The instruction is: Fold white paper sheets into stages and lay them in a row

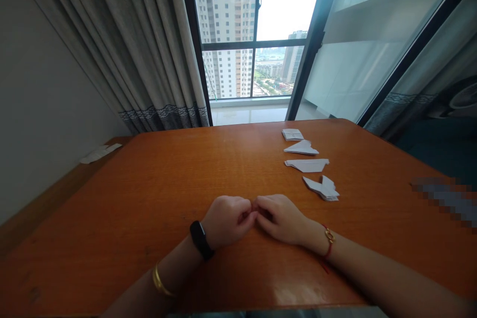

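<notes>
My left hand (228, 219) and my right hand (282, 217) rest together over the near middle of the wooden table (160, 184). Their fingers are curled in and the fingertips meet. I see nothing held in either one. To the right and beyond them lie white folded papers in a rough column. Nearest is a bent paper shape with two arms (323, 190). Behind it come a long flat folded strip (307, 165), a pointed paper shape (302, 147) and a small squarish folded paper (292, 134).
A white paper (100, 153) lies on the ledge beyond the table's left edge. Grey curtains (149, 49) hang at the back left beside a framed glass door. A blurred-out patch (447, 198) covers something at the right edge. A fan (462, 97) stands in the dark behind.
</notes>
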`<state>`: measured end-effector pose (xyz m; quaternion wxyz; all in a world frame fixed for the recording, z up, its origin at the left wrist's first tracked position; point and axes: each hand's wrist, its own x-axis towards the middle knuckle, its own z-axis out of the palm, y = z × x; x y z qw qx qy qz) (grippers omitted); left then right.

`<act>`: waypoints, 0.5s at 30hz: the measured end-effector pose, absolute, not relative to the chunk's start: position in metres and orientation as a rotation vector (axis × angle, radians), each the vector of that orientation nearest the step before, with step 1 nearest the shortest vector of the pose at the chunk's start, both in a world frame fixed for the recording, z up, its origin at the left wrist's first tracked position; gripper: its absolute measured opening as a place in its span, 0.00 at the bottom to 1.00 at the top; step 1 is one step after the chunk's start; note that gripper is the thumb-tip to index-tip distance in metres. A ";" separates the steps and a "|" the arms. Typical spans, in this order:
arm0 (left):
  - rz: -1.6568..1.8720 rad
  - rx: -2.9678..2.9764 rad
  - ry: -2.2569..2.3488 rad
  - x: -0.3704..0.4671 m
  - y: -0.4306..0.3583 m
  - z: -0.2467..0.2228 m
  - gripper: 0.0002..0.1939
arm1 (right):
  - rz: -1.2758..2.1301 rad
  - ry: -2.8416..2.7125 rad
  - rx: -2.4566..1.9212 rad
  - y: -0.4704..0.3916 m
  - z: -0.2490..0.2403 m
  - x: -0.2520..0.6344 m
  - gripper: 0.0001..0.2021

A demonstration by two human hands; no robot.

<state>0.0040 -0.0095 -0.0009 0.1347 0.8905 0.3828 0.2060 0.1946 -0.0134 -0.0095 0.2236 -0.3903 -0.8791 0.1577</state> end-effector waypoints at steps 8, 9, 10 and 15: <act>0.608 2.568 1.077 0.004 -0.010 -0.001 0.14 | 0.432 -2.463 -1.021 -0.014 -0.011 0.195 0.04; 0.606 2.569 1.077 0.004 -0.010 -0.001 0.14 | 0.431 -2.467 -1.022 -0.014 -0.011 0.195 0.04; 0.602 2.570 1.077 0.004 -0.011 -0.001 0.14 | 0.427 -2.472 -1.023 -0.014 -0.011 0.196 0.04; 0.580 2.576 1.088 0.004 -0.010 -0.001 0.14 | 0.413 -2.493 -1.025 -0.013 -0.010 0.195 0.04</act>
